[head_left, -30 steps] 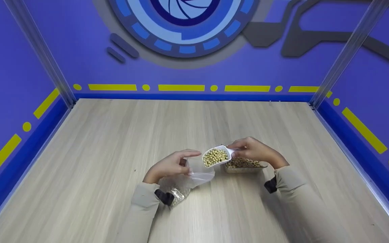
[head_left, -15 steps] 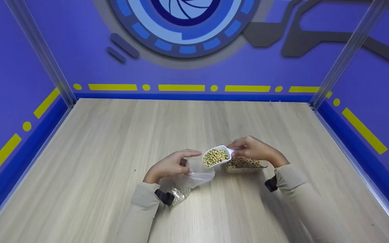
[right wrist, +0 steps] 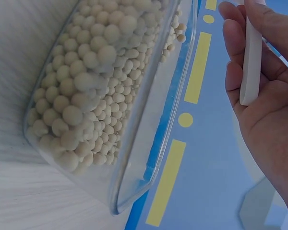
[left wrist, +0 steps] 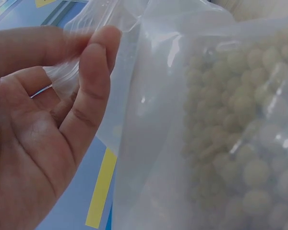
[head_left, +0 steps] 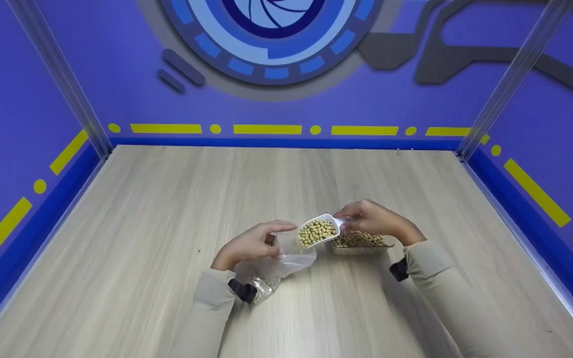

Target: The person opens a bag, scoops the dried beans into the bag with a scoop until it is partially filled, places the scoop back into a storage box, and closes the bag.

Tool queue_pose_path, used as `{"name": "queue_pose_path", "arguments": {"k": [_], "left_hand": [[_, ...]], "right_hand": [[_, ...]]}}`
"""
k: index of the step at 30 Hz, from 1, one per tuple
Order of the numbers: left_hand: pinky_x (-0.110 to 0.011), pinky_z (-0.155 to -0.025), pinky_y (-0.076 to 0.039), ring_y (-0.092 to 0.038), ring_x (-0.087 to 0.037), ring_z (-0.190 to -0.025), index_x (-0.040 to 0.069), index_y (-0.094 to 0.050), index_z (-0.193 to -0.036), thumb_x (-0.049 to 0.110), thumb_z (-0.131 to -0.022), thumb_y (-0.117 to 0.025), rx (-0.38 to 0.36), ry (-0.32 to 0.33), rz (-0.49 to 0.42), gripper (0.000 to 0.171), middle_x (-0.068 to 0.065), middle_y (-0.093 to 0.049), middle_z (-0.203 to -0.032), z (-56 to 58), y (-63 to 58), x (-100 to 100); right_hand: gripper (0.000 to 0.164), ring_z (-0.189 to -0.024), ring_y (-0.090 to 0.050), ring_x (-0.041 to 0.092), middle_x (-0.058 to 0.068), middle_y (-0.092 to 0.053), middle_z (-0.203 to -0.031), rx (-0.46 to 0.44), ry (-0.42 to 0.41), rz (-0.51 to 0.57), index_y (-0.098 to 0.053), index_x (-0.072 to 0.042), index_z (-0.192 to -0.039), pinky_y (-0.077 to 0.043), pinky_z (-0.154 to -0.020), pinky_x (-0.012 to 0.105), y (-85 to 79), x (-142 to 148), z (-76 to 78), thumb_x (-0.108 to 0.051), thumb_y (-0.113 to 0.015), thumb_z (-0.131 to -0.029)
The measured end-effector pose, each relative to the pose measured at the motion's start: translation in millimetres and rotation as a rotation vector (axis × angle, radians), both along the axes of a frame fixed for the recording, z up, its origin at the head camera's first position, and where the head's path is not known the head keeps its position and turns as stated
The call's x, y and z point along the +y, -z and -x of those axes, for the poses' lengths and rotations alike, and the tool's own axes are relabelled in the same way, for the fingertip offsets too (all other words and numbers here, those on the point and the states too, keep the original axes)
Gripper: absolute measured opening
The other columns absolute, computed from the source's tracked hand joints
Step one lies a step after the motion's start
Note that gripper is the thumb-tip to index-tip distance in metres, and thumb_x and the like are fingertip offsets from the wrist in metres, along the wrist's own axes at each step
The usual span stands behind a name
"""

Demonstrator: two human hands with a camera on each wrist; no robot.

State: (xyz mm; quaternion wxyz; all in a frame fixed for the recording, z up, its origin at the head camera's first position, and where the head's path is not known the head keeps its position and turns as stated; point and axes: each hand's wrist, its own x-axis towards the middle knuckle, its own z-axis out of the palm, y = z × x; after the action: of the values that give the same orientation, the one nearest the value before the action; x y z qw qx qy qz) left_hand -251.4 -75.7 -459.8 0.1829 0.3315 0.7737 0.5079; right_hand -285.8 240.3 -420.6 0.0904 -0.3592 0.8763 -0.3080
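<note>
My right hand (head_left: 373,219) grips the handle of a small white scoop (head_left: 318,230) heaped with pale yellow beans; the handle (right wrist: 252,52) lies across its fingers. The scoop hangs just above the mouth of a clear plastic bag (head_left: 281,261). My left hand (head_left: 249,243) pinches the bag's top edge (left wrist: 81,52) between thumb and fingers and holds it up. Beans (left wrist: 235,134) show through the bag's wall. Under the right hand stands a clear plastic tub (head_left: 361,243) holding more beans (right wrist: 93,76).
The light wooden tabletop (head_left: 167,209) spreads out on all sides. Blue walls with yellow stripes (head_left: 266,99) close it in at the back and both sides, with metal posts (head_left: 510,79) at the rear corners.
The scoop and right hand have crept slightly left toward the bag's mouth. The left hand and bag hold still.
</note>
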Motion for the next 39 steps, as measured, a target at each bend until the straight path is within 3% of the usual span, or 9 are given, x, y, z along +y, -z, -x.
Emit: {"name": "queue_pose_path", "arguments": {"k": [10, 16, 23, 39], "left_hand": [[-0.014, -0.059, -0.041, -0.043, -0.002, -0.062, -0.004, -0.045, -0.140, -0.010, -0.079, -0.052, 0.030, 0.012, 0.005, 0.062, -0.023, -0.042, -0.146, -0.7, -0.3, -0.5], [-0.015, -0.060, -0.043, -0.048, -0.002, -0.064, -0.004, -0.044, -0.141, -0.010, -0.078, -0.051, 0.007, 0.014, -0.001, 0.063, -0.023, -0.041, -0.146, -0.5, 1.0, -1.3], [-0.016, -0.057, -0.041, -0.044, -0.003, -0.062, -0.002, -0.044, -0.141, -0.010, -0.078, -0.053, -0.043, 0.007, -0.014, 0.065, -0.019, -0.043, -0.146, -0.5, 0.7, -1.2], [-0.015, -0.056, -0.040, -0.043, -0.003, -0.061, -0.002, -0.046, -0.141, -0.011, -0.076, -0.052, -0.019, 0.008, -0.007, 0.065, -0.019, -0.043, -0.146, 0.9, 0.9, -1.3]], "right_hand": [[0.023, -0.095, -0.067, 0.023, 0.012, -0.072, -0.104, 0.001, -0.007, 0.003, -0.073, -0.002, -0.108, -0.054, -0.080, 0.031, -0.1, -0.2, 0.0, -0.004, -0.065, -0.086], [0.023, -0.092, -0.067, 0.021, 0.011, -0.073, -0.103, 0.014, -0.013, -0.013, -0.072, -0.002, -0.109, -0.054, -0.078, 0.029, -0.9, -0.6, 0.6, -0.005, -0.066, -0.087], [0.024, -0.090, -0.066, 0.019, 0.011, -0.073, -0.103, 0.022, -0.015, -0.029, -0.072, -0.002, -0.109, -0.054, -0.077, 0.029, -2.9, -2.5, 0.2, -0.005, -0.067, -0.086], [0.023, -0.091, -0.067, 0.019, 0.011, -0.073, -0.104, 0.005, -0.020, -0.059, -0.073, -0.003, -0.108, -0.054, -0.076, 0.029, -8.9, -4.1, 0.4, -0.005, -0.066, -0.086]]}}
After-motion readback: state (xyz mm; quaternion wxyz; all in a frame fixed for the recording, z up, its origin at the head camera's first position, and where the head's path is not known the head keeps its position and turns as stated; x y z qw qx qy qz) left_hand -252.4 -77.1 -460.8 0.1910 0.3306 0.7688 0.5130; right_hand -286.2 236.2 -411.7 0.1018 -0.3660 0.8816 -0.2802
